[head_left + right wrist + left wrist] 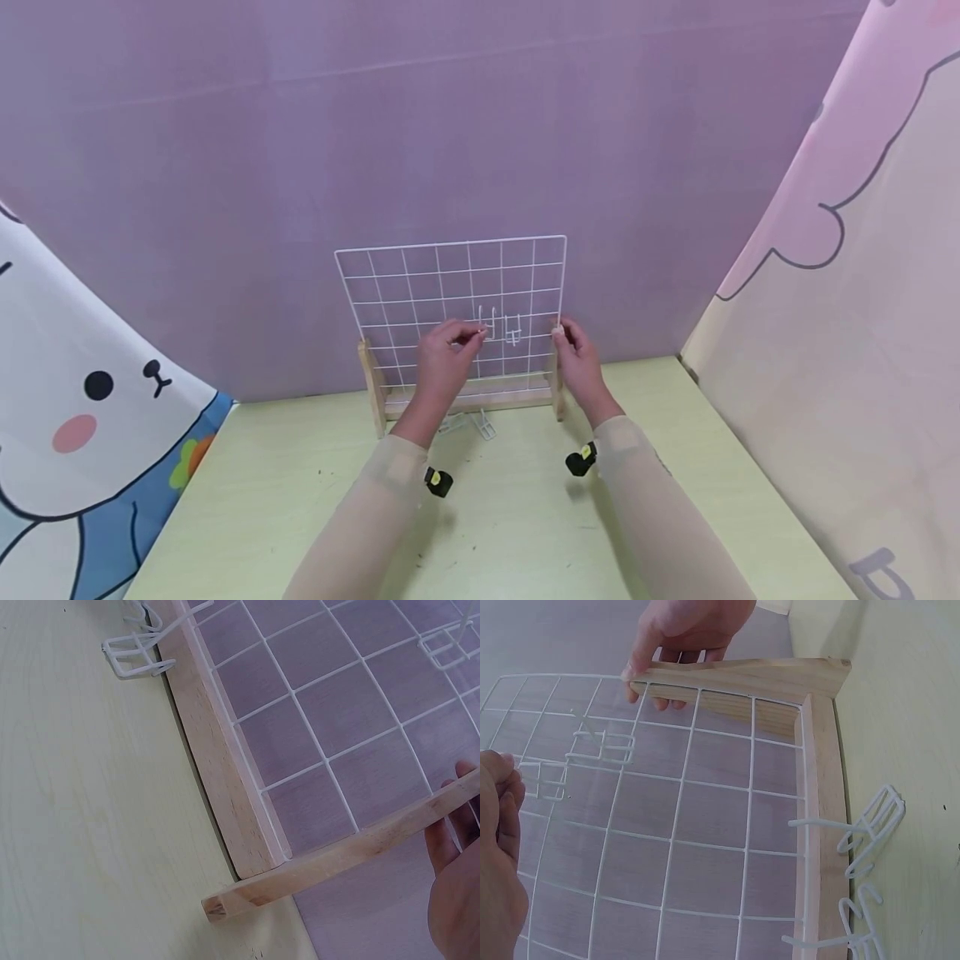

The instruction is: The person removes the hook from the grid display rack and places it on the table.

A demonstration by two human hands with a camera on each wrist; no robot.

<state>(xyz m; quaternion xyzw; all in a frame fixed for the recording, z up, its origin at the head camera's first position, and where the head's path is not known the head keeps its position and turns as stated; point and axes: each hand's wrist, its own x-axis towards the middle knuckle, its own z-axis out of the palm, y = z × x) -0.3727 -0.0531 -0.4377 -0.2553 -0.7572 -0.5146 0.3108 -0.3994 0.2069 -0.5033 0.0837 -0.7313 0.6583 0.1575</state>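
Observation:
A white wire grid panel [450,244] stands upright in a wooden stand [372,379]. In front of the panel, my left hand [442,358] pinches a white wire hook [542,781] with thumb and fingertips, low on the right half of the grid. Just to the right of it, a second white hook [513,330] hangs on the wires. My right hand [581,362] grips the top of the stand's right wooden post [742,679], its thumb at the grid's edge and its fingers behind.
Two loose white wire hooks [874,825] lie on the pale table [517,508] before the stand's base bar [821,787]. A purple backdrop [450,125] rises behind the grid. Printed cloth panels [840,400] flank the table on both sides.

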